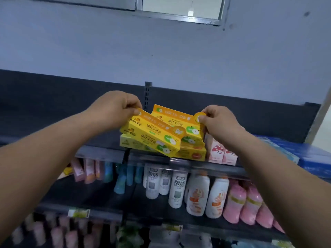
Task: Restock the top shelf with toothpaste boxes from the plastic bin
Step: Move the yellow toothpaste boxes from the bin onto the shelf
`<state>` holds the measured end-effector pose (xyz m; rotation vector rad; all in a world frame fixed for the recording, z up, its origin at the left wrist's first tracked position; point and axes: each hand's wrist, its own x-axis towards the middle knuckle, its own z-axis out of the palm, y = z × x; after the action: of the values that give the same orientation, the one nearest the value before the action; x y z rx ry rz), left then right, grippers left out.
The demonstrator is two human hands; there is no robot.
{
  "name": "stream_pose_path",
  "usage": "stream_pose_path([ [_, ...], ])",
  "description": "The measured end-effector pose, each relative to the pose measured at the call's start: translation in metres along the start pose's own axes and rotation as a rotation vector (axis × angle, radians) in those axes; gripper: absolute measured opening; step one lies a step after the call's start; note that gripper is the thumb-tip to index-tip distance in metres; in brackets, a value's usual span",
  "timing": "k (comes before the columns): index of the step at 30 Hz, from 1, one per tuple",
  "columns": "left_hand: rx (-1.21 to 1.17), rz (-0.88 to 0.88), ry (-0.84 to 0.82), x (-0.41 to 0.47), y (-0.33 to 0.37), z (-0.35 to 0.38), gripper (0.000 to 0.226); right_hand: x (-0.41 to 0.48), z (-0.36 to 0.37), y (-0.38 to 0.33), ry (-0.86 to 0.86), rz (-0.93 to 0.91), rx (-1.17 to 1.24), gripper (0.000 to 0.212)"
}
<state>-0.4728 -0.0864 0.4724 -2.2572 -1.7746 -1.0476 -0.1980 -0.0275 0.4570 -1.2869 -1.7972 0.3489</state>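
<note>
Both hands are raised to the top shelf (100,153) of a dark store rack. My left hand (116,109) pinches the upper left end of a yellow-orange toothpaste box (152,135), which tilts down to the right. My right hand (217,120) grips the right end of a second yellow-orange toothpaste box (175,120) just behind it. Both held boxes hover over a low stack of similar yellow boxes (193,153) lying on the shelf. The plastic bin is out of view.
Pink-and-white mushroom-print boxes (221,154) stand right of the stack, with blue packs (308,154) farther right. The shelf below holds white bottles (177,190), pink bottles (250,203) and hanging tubes (89,170). A slotted upright post (147,93) rises behind the boxes.
</note>
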Motion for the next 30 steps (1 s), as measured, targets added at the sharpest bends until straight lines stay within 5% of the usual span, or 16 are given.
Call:
stream_pose_path([
  [11,-0.053,-0.04,0.054,0.101,-0.134,0.014,0.012,0.113,0.089,-0.013,0.209,0.105,-0.137,0.01],
  [21,-0.182,-0.092,-0.162,0.144,-0.2,0.074,0.013,0.152,0.134,-0.013,0.258,0.208,-0.228,0.007],
  [30,-0.297,-0.048,-0.544,0.144,-0.194,0.119,0.014,0.162,0.156,-0.018,0.14,0.214,-0.305,0.014],
])
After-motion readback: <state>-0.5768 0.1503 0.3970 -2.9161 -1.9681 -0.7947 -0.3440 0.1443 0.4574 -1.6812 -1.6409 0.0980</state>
